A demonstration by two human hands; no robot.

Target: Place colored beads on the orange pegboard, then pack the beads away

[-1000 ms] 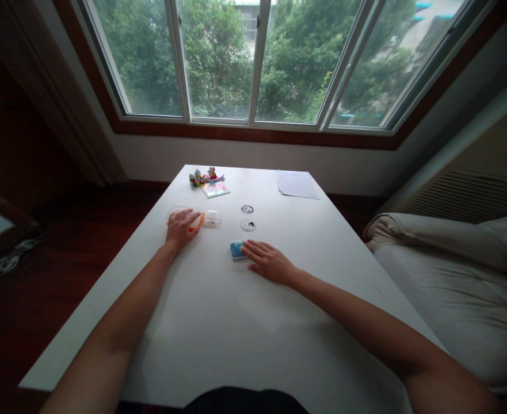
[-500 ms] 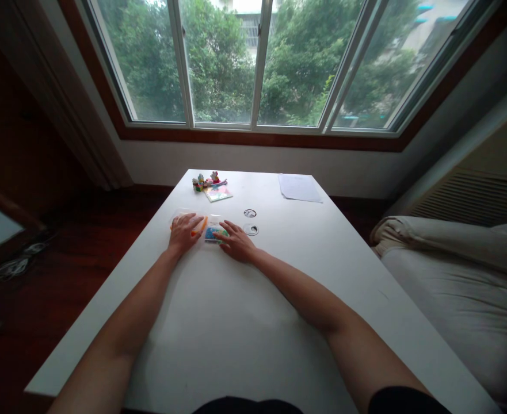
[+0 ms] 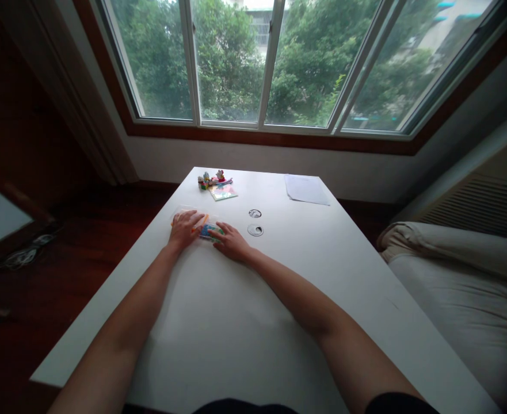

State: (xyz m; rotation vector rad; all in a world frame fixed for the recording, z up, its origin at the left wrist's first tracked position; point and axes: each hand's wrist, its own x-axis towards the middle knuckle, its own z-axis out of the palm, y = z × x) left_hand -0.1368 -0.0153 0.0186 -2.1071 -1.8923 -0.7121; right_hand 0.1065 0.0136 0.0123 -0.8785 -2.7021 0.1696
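Observation:
A clear plastic case [image 3: 208, 219] with orange edging lies on the left part of the white table [image 3: 218, 322]. Blue and green pieces [image 3: 210, 230] show through its right section. My left hand [image 3: 185, 228] curls over the left part of the case, covering much of it. On the right end rests my right hand [image 3: 232, 242], thumb and fingers gripping around the blue and green section. The small pieces are too blurred to identify, and the fingertips are partly hidden.
Behind the case stand small colourful toy figures [image 3: 210, 180] beside a patterned card [image 3: 224, 192]. Two round discs with dark markings [image 3: 255, 230] lie right of my hands. White paper sheets [image 3: 307, 190] sit at the far right. A pale padded seat [image 3: 443, 287] flanks the table.
My right hand and the blue and green section have shifted left over the table, closer to my left hand. The whole view has shifted slightly.

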